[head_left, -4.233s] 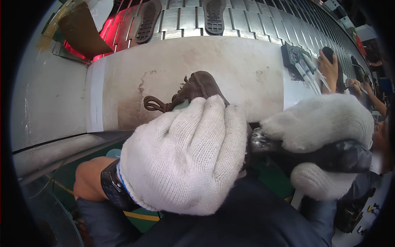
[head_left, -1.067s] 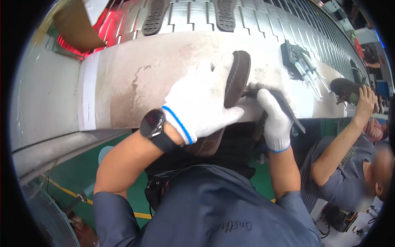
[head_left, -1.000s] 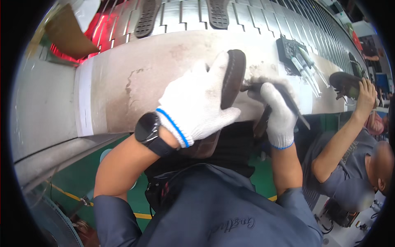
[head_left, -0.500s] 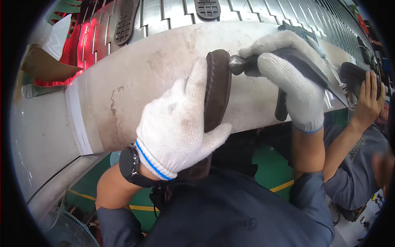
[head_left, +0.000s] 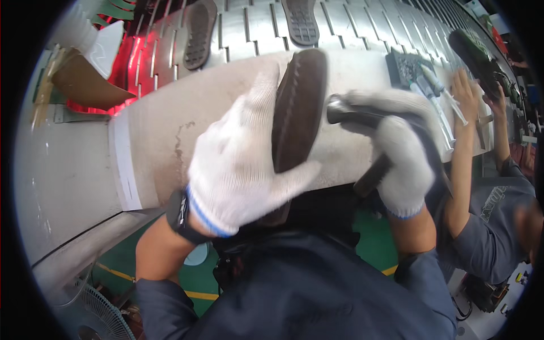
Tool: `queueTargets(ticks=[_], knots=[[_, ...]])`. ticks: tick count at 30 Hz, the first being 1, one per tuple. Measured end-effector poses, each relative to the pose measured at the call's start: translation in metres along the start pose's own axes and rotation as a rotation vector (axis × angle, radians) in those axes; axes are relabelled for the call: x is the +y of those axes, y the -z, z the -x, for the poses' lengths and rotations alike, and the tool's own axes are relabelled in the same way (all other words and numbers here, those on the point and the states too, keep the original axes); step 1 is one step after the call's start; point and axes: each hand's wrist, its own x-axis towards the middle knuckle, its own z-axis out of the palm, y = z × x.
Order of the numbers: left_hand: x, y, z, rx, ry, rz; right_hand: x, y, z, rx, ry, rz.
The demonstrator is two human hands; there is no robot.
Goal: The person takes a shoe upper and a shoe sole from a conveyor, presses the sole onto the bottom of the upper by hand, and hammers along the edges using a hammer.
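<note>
My left hand (head_left: 238,161), in a white knit glove, is closed around the side of a brown shoe (head_left: 300,107) with a stitched edge. The shoe stands on its side at the near edge of the pale worktop, its lower end partly hidden by my hand. A dark hammer (head_left: 362,116) is in my gloved right hand (head_left: 405,153), its round metal face turned to the shoe with a small gap between them. The hammer's short handle (head_left: 372,175) sticks out below my fingers. Motion blurs both hands slightly.
Brown soles (head_left: 300,22) lie on the slatted metal conveyor (head_left: 243,28) beyond the worktop (head_left: 153,147). At right are a dark block (head_left: 403,68) and syringes (head_left: 436,105). A co-worker's arm (head_left: 464,136) reaches in beside them, near a dark shoe (head_left: 476,54). A fan (head_left: 99,317) stands lower left.
The hammer face has drawn slightly away from the shoe and lower. The shoe leans more to the right at its top. The co-worker's hands have moved forward, and the whole view has shifted.
</note>
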Motion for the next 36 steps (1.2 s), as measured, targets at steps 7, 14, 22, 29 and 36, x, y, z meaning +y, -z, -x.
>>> queueTargets(ticks=[7, 14, 22, 29, 36], knots=[[0.032, 0.058, -0.031, -0.086, -0.310, 0.350, -0.051, -0.016, 0.030, -0.114, 0.204, 0.293], [0.036, 0.050, -0.019, 0.045, -0.319, 0.356, -0.076, 0.004, 0.057, -0.127, 0.131, 0.087], [0.039, 0.044, -0.020, 0.012, -0.385, 0.353, -0.085, 0.021, 0.042, -0.390, 0.428, 0.508], [0.035, 0.050, -0.019, 0.016, -0.442, 0.308, -0.118, -0.016, 0.016, -0.485, 0.562, 0.636], [0.037, 0.045, -0.011, 0.013, -0.553, 0.320, -0.153, -0.006, 0.040, -0.376, 0.213, 0.327]])
